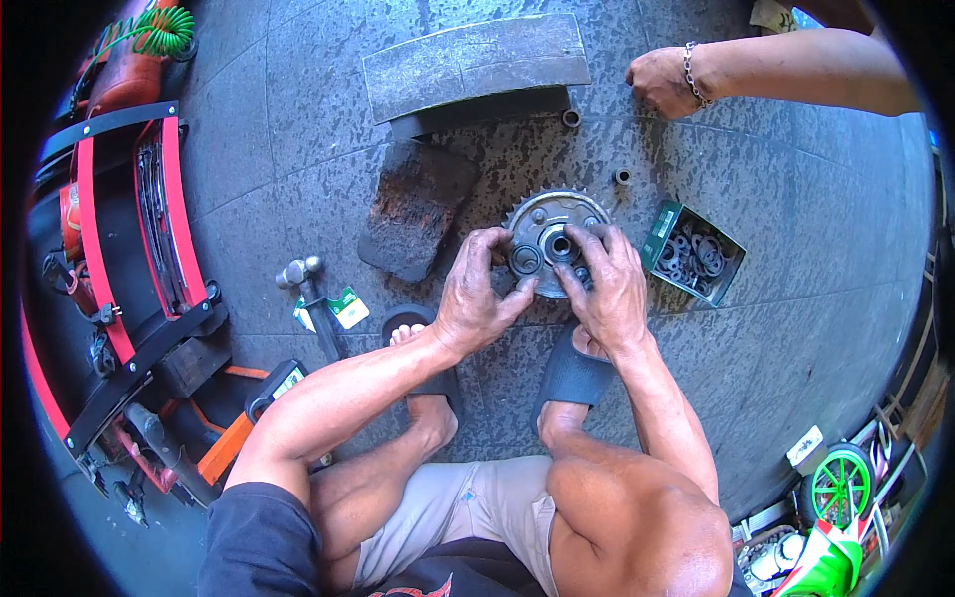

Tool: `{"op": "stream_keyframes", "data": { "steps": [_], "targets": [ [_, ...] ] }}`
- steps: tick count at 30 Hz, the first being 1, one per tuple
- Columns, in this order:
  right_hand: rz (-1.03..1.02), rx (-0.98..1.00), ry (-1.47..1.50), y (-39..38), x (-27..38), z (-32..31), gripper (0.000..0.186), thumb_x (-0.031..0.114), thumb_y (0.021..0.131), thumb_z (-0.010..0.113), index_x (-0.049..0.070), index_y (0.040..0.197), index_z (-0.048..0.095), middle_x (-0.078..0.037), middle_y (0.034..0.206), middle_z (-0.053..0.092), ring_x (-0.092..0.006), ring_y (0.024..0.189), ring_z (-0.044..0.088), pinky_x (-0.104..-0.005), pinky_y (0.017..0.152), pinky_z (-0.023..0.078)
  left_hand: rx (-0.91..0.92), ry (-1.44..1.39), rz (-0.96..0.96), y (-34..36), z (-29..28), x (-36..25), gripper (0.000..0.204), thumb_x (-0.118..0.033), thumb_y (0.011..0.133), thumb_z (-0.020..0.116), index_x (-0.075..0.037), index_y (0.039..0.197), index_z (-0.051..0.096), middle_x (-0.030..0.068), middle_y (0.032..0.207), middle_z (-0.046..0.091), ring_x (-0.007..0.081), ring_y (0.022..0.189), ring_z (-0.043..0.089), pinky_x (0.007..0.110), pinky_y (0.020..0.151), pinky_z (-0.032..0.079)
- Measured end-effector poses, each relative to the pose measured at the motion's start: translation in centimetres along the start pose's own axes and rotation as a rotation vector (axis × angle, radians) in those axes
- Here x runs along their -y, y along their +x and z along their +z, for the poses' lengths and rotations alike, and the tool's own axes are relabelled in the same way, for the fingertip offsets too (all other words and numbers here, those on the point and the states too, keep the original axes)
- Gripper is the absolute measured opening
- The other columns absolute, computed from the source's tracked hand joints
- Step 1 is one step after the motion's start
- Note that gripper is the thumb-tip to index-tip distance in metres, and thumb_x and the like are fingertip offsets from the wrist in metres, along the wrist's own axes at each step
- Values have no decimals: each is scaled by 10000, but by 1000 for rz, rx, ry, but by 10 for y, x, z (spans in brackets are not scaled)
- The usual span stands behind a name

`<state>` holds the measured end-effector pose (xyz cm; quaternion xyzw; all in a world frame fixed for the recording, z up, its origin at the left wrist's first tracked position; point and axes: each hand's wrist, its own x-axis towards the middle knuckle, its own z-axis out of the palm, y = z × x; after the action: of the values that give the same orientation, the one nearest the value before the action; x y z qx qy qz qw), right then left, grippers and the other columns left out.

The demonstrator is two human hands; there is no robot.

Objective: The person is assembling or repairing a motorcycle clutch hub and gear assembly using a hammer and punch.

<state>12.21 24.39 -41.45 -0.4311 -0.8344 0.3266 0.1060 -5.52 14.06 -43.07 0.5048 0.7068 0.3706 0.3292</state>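
Observation:
On the floor in front of me lies a toothed rear sprocket on its round metal hub (pixel 538 216). My left hand (pixel 476 298) pinches a dark ring that looks like a bearing (pixel 525 261) between thumb and fingers, over the sprocket's left side. My right hand (pixel 612 294) has its thumb and fingers closed round a small metal sleeve (pixel 563 249) at the hub's centre. Whether the sleeve is seated in the hub or lifted from it, I cannot tell. Both hands look greasy.
Right of the sprocket, a green box (pixel 708 254) holds washers. A loose bushing (pixel 623 177) and a ring (pixel 571 118) lie farther off. Left are a rusty block (pixel 413 211) and a hammer (pixel 316 303); beyond, a curved metal plate (pixel 477 68). Another person's fist (pixel 665 84) rests far right.

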Motion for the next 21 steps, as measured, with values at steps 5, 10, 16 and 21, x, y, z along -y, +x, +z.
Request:
{"op": "stream_keyframes", "data": {
  "steps": [5, 10, 16, 21],
  "targets": [
    [9, -3, 3, 0, 2, 0, 494, 136, 785, 801, 70, 1251, 650, -169, 1193, 613, -362, 1105, 610, -462, 923, 481, 8, 27, 12, 1, -1, 1, 668, -111, 773, 842, -15, 1311, 459, 134, 1067, 571, 229, 895, 582, 366, 807, 515],
    [31, 1, 19, 1, 3, 0, 482, 135, 789, 800, 80, 1244, 655, -161, 1179, 614, -356, 1099, 611, -455, 918, 478, 20, 17, -6, 1, -1, 1, 680, -108, 767, 841, -17, 1319, 453, 137, 1068, 570, 229, 910, 586, 361, 818, 516],
    [25, -13, 28, 0, 0, 2, 474, 143, 791, 792, 78, 1238, 648, -153, 1154, 611, -350, 1066, 609, -459, 899, 474, 25, -31, -23, 0, 1, 0, 688, -96, 758, 816, -15, 1336, 453, 135, 1081, 577, 228, 918, 583, 359, 837, 511],
    [4, -38, 3, -1, -1, -2, 464, 150, 788, 783, 82, 1226, 648, -152, 1153, 610, -355, 1059, 604, -467, 871, 473, 42, -55, -18, 1, 3, -2, 680, -82, 765, 784, -5, 1359, 463, 130, 1099, 579, 222, 951, 575, 353, 861, 502]
  ]
}}
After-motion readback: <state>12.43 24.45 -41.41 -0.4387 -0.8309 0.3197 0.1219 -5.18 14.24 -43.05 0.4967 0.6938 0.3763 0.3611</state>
